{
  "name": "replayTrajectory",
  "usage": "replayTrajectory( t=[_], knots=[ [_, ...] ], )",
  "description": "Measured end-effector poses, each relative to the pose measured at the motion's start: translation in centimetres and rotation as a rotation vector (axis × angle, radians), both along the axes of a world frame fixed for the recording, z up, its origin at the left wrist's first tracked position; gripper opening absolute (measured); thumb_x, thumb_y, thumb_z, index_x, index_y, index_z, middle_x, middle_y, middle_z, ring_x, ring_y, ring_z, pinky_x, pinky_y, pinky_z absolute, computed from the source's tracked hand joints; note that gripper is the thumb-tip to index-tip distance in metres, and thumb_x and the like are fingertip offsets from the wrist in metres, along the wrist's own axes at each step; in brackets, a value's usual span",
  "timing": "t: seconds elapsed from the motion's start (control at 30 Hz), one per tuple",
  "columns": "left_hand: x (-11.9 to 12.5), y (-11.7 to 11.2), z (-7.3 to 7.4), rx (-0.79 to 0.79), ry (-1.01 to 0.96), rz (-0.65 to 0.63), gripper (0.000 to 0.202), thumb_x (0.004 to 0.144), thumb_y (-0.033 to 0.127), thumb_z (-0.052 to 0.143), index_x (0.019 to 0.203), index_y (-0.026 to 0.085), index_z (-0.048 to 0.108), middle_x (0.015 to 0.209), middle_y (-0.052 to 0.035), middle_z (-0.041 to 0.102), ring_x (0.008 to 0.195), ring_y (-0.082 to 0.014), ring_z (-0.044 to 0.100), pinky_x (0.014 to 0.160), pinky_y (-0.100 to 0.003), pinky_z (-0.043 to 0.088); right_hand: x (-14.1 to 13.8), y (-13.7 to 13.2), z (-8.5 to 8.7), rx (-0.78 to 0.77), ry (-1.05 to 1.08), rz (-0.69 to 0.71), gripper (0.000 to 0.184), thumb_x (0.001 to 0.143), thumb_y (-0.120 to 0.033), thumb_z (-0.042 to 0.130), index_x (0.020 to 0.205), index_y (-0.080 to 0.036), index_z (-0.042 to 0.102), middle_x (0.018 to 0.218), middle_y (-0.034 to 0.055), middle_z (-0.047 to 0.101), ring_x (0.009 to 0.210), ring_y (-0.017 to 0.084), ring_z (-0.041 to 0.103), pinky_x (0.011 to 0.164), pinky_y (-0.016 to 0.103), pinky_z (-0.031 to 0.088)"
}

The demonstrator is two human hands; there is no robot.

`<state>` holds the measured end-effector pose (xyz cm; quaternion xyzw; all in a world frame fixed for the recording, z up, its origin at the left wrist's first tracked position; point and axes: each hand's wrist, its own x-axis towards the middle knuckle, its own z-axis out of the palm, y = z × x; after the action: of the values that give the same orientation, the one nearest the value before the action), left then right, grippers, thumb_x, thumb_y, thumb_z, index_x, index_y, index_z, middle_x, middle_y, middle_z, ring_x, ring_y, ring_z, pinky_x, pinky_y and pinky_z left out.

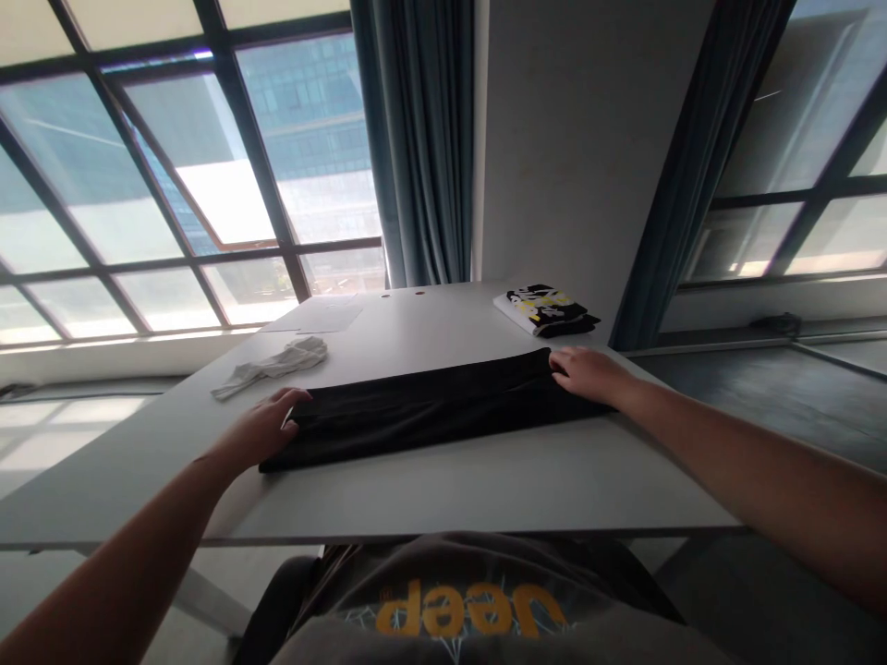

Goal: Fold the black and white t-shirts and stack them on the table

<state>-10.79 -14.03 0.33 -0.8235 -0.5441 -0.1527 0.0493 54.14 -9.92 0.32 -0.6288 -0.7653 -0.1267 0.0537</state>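
Note:
A long strip of folded black cloth [422, 406] lies across the white table in front of me; what kind of garment it is cannot be made out. At its left end, my left hand [267, 427] pinches the upper edge between thumb and fingers. My right hand [586, 372] is closed on the far right corner, with the fingertips partly hidden by the fabric. The cloth stretches fairly flat between both hands, with shallow creases along it.
A crumpled white cloth [273, 367] lies beyond my left hand. Behind the right hand sits a folded black, white and yellow garment [547, 309]. Pale paper sheets [319, 314] rest at the far left of the table [443, 494]. Windows and curtains [422, 139] stand behind.

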Motion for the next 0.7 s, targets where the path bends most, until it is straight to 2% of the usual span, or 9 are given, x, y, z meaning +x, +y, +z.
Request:
replayTrajectory(
  t=[0.07, 0.13, 0.23, 0.3, 0.4, 0.47, 0.57, 0.63, 0.7],
  knots=[
    [1.8, -0.5, -0.5, -0.002, 0.002, -0.12, 0.053, 0.095, 0.044, 0.052, 0.141, 0.022, 0.065, 0.149, -0.0119, 0.061, 0.13, -0.0327, 0.061, 0.115, -0.044, 0.045, -1.3, -0.3, 0.3, 0.102, -0.01, 0.087, 0.033, 0.096, -0.032, 0.058, 0.12, -0.016, 0.075, 0.12, 0.0171, 0.07, 0.111, 0.031, 0.064, 0.098, 0.041, 0.049],
    [3.6, -0.9, -1.3, -0.051, 0.037, -0.175, 0.056, 0.102, 0.053, 0.048, 0.147, 0.023, 0.065, 0.154, -0.0122, 0.058, 0.14, -0.0336, 0.055, 0.121, -0.047, 0.04, -3.3, -0.7, 0.3, 0.094, 0.047, 0.242, 0.041, 0.098, -0.036, 0.058, 0.131, -0.016, 0.073, 0.134, 0.0184, 0.067, 0.125, 0.033, 0.061, 0.112, 0.045, 0.044],
    [4.7, -1.1, -2.8, -0.187, 0.109, -0.13, 0.063, 0.108, 0.057, 0.037, 0.157, 0.025, 0.058, 0.163, -0.012, 0.05, 0.156, -0.0345, 0.038, 0.127, -0.053, 0.028, -6.7, -1.1, -0.7, -0.084, 0.15, 0.446, 0.054, 0.104, -0.045, 0.053, 0.151, -0.021, 0.065, 0.158, 0.0164, 0.054, 0.149, 0.033, 0.047, 0.126, 0.05, 0.033],
    [4.2, -0.8, -3.4, -0.238, 0.157, -0.078, 0.063, 0.111, 0.054, 0.032, 0.16, 0.024, 0.056, 0.168, -0.0125, 0.044, 0.16, -0.0356, 0.029, 0.128, -0.057, 0.025, -8.3, -1.3, -1.6, -0.235, 0.194, 0.467, 0.06, 0.107, -0.049, 0.046, 0.162, -0.026, 0.055, 0.168, 0.0134, 0.043, 0.157, 0.035, 0.037, 0.129, 0.059, 0.026],
    [2.4, -0.2, -3.6, -0.18, 0.209, -0.027, 0.059, 0.111, 0.05, 0.037, 0.157, 0.022, 0.061, 0.167, -0.0167, 0.043, 0.159, -0.0385, 0.031, 0.125, -0.058, 0.03, -8.9, -1.7, -2.3, -0.373, 0.224, 0.457, 0.066, 0.109, -0.054, 0.042, 0.169, -0.027, 0.045, 0.175, 0.0124, 0.031, 0.162, 0.036, 0.027, 0.13, 0.064, 0.017],
    [1.2, 0.2, -3.5, -0.123, 0.223, -0.01, 0.057, 0.109, 0.051, 0.043, 0.153, 0.021, 0.064, 0.162, -0.0197, 0.049, 0.154, -0.0391, 0.039, 0.121, -0.056, 0.037, -8.6, -2.4, -2.1, -0.362, 0.252, 0.479, 0.07, 0.107, -0.057, 0.048, 0.169, -0.025, 0.045, 0.176, 0.0133, 0.029, 0.163, 0.037, 0.026, 0.131, 0.061, 0.017],
    [0.2, 0.3, -3.3, -0.088, 0.21, 0.023, 0.061, 0.108, 0.055, 0.044, 0.153, 0.019, 0.064, 0.156, -0.0222, 0.054, 0.148, -0.0383, 0.048, 0.115, -0.053, 0.044, -8.2, -4.1, -1.2, -0.282, 0.297, 0.582, 0.067, 0.103, -0.056, 0.058, 0.162, -0.025, 0.055, 0.173, 0.0133, 0.035, 0.159, 0.036, 0.035, 0.13, 0.055, 0.027],
    [-0.1, 0.1, -3.2, -0.105, 0.193, 0.091, 0.066, 0.108, 0.058, 0.041, 0.154, 0.016, 0.061, 0.156, -0.0235, 0.054, 0.148, -0.0383, 0.049, 0.114, -0.053, 0.044, -8.2, -5.4, -0.3, -0.228, 0.282, 0.676, 0.052, 0.102, -0.048, 0.06, 0.146, -0.023, 0.068, 0.162, 0.0141, 0.049, 0.148, 0.033, 0.048, 0.125, 0.049, 0.036],
    [-0.3, -0.2, -3.0, -0.13, 0.184, 0.182, 0.069, 0.107, 0.061, 0.039, 0.154, 0.015, 0.061, 0.157, -0.0241, 0.053, 0.149, -0.0385, 0.047, 0.115, -0.053, 0.042, -8.3, -6.4, 0.5, -0.146, 0.215, 0.733, 0.032, 0.101, -0.039, 0.061, 0.121, -0.019, 0.076, 0.14, 0.0156, 0.062, 0.13, 0.03, 0.059, 0.118, 0.047, 0.043]
  ],
)
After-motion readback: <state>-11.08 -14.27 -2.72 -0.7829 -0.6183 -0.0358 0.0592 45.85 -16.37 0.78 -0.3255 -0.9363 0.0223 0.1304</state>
